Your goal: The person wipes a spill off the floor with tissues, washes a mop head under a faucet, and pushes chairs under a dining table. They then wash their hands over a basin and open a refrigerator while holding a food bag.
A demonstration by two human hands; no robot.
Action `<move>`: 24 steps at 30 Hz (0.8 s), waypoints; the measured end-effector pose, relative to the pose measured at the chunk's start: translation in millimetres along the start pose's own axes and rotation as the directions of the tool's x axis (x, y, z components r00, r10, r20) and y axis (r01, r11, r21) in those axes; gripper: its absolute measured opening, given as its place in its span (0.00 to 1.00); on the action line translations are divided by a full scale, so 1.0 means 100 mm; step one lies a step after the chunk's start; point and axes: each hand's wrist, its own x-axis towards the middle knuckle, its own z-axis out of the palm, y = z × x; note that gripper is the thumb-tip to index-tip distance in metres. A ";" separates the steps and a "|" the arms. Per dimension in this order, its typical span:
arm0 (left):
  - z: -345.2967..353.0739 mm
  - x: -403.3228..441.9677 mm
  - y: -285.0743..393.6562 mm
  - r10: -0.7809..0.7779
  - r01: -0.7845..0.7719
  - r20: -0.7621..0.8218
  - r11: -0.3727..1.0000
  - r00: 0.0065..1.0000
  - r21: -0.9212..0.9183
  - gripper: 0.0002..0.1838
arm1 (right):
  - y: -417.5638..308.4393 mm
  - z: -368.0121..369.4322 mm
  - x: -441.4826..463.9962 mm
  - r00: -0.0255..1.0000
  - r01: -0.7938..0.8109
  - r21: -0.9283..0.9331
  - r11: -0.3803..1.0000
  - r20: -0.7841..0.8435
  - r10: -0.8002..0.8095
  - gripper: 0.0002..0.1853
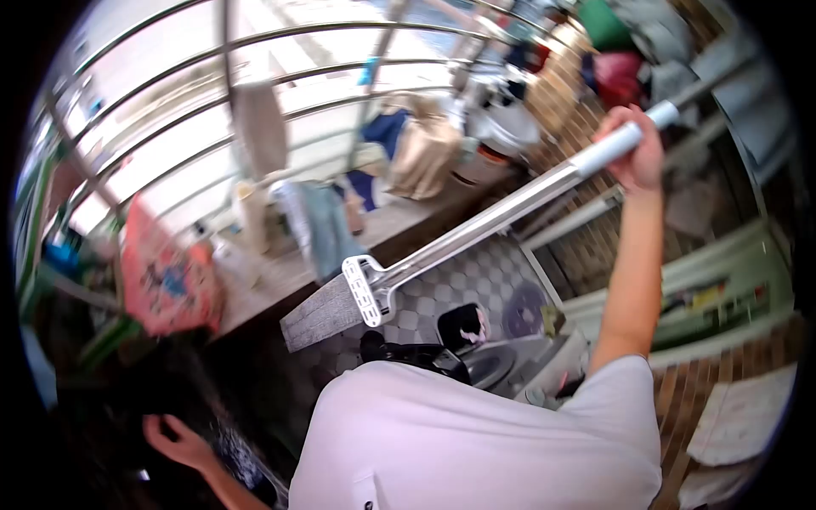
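My right hand (639, 157) is closed around the pale grip of a flat mop (489, 223), high on its metal pole. The mop slants down to the left across my view. At its lower end are a white slotted frame and a grey pad, held above the floor. My left hand (177, 440) hangs at the lower left over a dark area, apart from the mop. Its fingers are loosely curved with a gap between them, and nothing shows in them.
A metal railing (336, 34) runs along the far side. Below it, a ledge (263, 297) bears cloths, bottles and a red patterned bag (161, 272). The tiled floor (425, 289) holds a black bin (463, 327). On the right stand a pale-framed cabinet (739, 280) and a brick wall.
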 end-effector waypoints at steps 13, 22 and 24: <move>1.83 -0.72 3.32 0.225 0.461 0.821 0.736 0.524 -0.496 0.08 | 0.92 -1.86 -0.94 0.885 -0.391 -0.256 0.884 -0.367 0.285 0.08; 3.00 -0.93 5.25 0.451 0.435 0.829 0.707 0.330 -0.557 0.16 | 2.60 -3.55 -1.10 0.694 -0.575 -0.194 0.795 -0.630 0.349 0.08; 3.24 -1.06 5.62 0.519 0.460 0.815 0.676 0.257 -0.576 0.15 | 3.04 -3.86 -1.01 0.663 -0.584 -0.176 0.793 -0.666 0.340 0.08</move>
